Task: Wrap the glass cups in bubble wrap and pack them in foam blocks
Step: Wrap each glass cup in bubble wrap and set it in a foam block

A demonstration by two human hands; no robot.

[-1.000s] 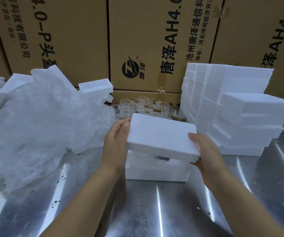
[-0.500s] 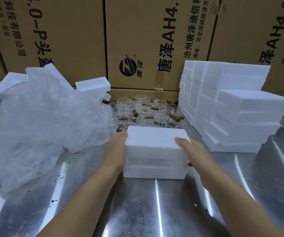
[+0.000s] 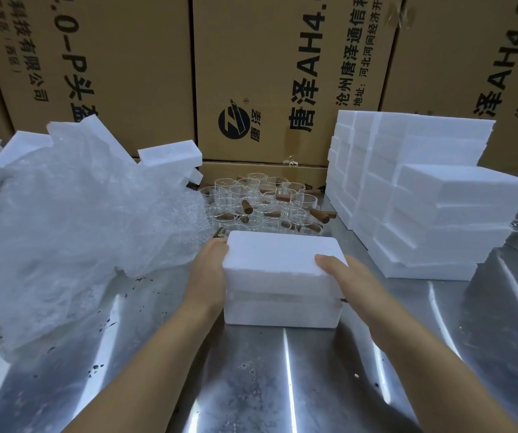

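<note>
On a steel table [image 3: 251,385], the left hand [image 3: 207,276] and right hand [image 3: 348,282] grip the upper foam block [image 3: 279,254], seated on a lower foam block [image 3: 279,310]. Glass cups [image 3: 260,201] stand just behind; cartons [image 3: 282,57] read "唐泽 AH4.0".

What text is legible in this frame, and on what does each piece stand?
"唐泽AH4.", cut at the top: middle cardboard box.
"唐泽" by its round logo; "沧州唐泽通信科", "地址:河北河间经济开", both cut: same box.
"技有限公司", "0-P头": left cardboard box.
"泽AH4.0": right cardboard box.
Bracketed small print on the left box: too blurred.
Foam blocks, glass cups: no print.
</note>
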